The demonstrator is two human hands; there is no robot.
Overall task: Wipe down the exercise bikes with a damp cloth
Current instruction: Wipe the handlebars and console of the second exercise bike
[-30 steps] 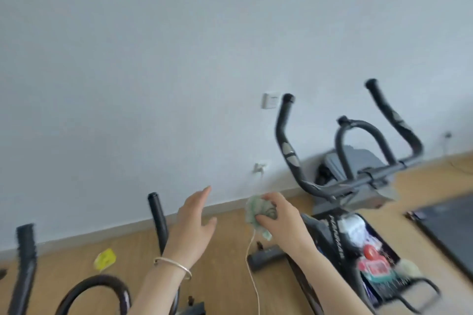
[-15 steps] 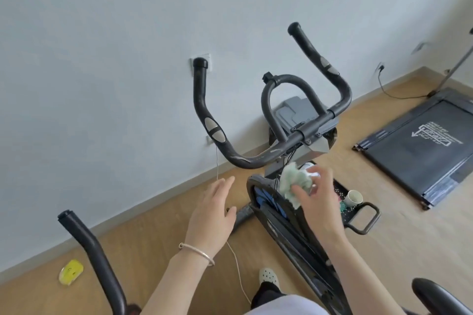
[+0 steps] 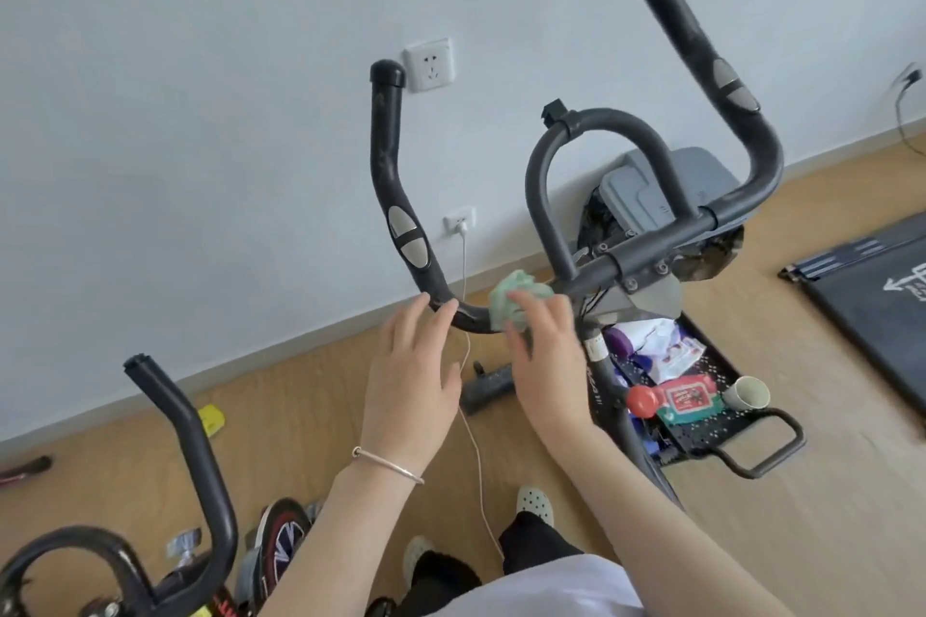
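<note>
Green cloth (image 3: 521, 303), gripped by right hand (image 3: 546, 361), sits against handlebar (image 3: 646, 256); left hand (image 3: 408, 381) fingers extended, fingertips at bar. Red packet (image 3: 686, 398) print unreadable.

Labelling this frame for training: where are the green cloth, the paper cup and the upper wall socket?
green cloth (image 3: 516, 288), head view, bunched upper part.
paper cup (image 3: 747, 393), head view, its open mouth.
upper wall socket (image 3: 429, 64), head view, middle of faceplate.

The right hand (image 3: 546, 356) has brought the cloth (image 3: 516, 298) up onto the handlebar (image 3: 471, 318); left fingers (image 3: 418, 321) now reach it.
</note>
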